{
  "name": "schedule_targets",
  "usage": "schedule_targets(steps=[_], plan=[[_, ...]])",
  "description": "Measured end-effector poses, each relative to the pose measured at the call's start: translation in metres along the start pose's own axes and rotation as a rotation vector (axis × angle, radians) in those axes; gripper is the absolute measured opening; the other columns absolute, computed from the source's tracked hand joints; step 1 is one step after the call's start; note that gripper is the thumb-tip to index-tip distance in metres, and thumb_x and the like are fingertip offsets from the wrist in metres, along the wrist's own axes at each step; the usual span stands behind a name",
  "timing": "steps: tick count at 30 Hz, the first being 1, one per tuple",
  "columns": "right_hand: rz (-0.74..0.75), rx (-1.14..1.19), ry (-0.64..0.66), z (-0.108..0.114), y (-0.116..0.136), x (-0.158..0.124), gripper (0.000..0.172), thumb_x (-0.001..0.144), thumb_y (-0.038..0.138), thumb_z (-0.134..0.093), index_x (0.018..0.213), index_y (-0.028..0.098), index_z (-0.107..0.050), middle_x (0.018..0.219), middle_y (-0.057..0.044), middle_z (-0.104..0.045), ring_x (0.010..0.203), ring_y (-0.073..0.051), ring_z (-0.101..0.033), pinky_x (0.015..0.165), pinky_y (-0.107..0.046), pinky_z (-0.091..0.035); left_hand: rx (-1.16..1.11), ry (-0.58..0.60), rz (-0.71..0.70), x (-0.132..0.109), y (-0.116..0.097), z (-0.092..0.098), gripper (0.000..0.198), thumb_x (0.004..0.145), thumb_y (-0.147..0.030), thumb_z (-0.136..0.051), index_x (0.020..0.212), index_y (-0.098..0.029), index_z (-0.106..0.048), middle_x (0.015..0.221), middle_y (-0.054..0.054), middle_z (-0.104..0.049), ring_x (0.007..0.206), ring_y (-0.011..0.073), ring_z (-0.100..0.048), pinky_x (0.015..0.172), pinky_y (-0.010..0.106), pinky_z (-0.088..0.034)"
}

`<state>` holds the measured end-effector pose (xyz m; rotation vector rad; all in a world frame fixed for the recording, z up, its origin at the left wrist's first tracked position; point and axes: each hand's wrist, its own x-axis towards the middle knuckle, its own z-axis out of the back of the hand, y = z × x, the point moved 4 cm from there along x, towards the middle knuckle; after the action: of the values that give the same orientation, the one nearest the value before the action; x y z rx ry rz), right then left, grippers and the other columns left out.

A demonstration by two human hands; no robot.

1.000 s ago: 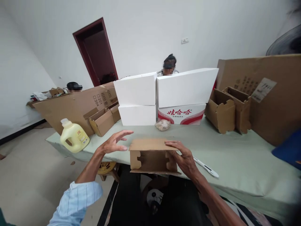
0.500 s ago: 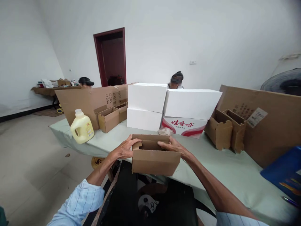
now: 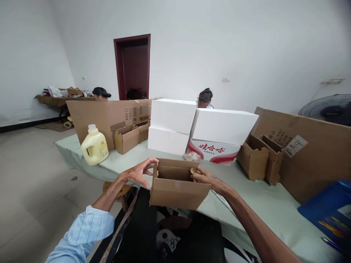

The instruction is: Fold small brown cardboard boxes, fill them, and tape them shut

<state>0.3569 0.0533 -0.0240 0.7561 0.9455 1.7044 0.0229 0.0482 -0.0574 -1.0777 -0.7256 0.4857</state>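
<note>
One head-worn camera gives the only view, facing forward and downward across the bench (image 3: 263, 204). The wearer's lap (image 3: 192, 233) fills the lower middle of the frame; the cardboard box (image 3: 179, 193) sits close, just below centre, while the far wall (image 3: 186, 54) spans the top.

Passable over tablecloth (image 3: 274, 202) from the left hand (image 3: 138, 174) toward the yellow jug (image 3: 95, 147); blocked between that hand and the right hand (image 3: 207, 179) by the carton (image 3: 179, 194); walled off ahead by white boxes (image 3: 223, 126); free right of both, up to the blue container (image 3: 329, 212).
</note>
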Motion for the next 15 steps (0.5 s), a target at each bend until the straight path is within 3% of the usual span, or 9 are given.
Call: schedule_targets(steps=[4,7,11,15], plan=[[-0.183,0.23,0.148,0.005,-0.019,0.001,0.042,0.08,0.04,-0.07,0.119,0.026,-0.072,0.115,-0.006,-0.077,0.1,-0.027,-0.071,0.072,-0.033,-0.059,0.094,-0.092,-0.017,-0.007,0.009,-0.005,0.108,0.052,-0.039,-0.104,0.139,-0.033,-0.04,0.151,0.013,-0.046,0.143,0.0338,-0.049,0.107,0.044,-0.05],[-0.219,0.457,0.186,0.009,-0.033,-0.001,0.04,0.079,0.037,-0.07,0.118,0.024,-0.071,0.112,-0.007,-0.078,0.098,-0.026,-0.072,0.075,-0.034,-0.06,0.178,-0.208,-0.011,-0.01,0.016,-0.009,0.107,0.052,-0.04,-0.104,0.136,-0.031,-0.038,0.145,0.013,-0.05,0.136,0.0329,-0.054,0.107,0.046,-0.049],[-0.263,0.546,0.149,0.008,-0.059,-0.004,0.04,0.081,0.038,-0.068,0.118,0.021,-0.072,0.106,-0.007,-0.08,0.088,-0.024,-0.073,0.072,-0.033,-0.057,0.257,-0.448,-0.026,-0.007,0.03,-0.008,0.106,0.05,-0.041,-0.103,0.132,-0.028,-0.037,0.138,0.012,-0.055,0.128,0.0314,-0.059,0.111,0.049,-0.046],[-0.249,0.639,0.185,-0.005,-0.079,-0.01,0.039,0.085,0.046,-0.068,0.114,0.02,-0.074,0.102,-0.007,-0.081,0.087,-0.023,-0.074,0.082,-0.033,-0.056,0.337,-0.716,-0.019,0.004,0.045,-0.011,0.11,0.045,-0.045,-0.104,0.131,-0.026,-0.039,0.136,0.012,-0.056,0.128,0.0337,-0.059,0.112,0.051,-0.046]])
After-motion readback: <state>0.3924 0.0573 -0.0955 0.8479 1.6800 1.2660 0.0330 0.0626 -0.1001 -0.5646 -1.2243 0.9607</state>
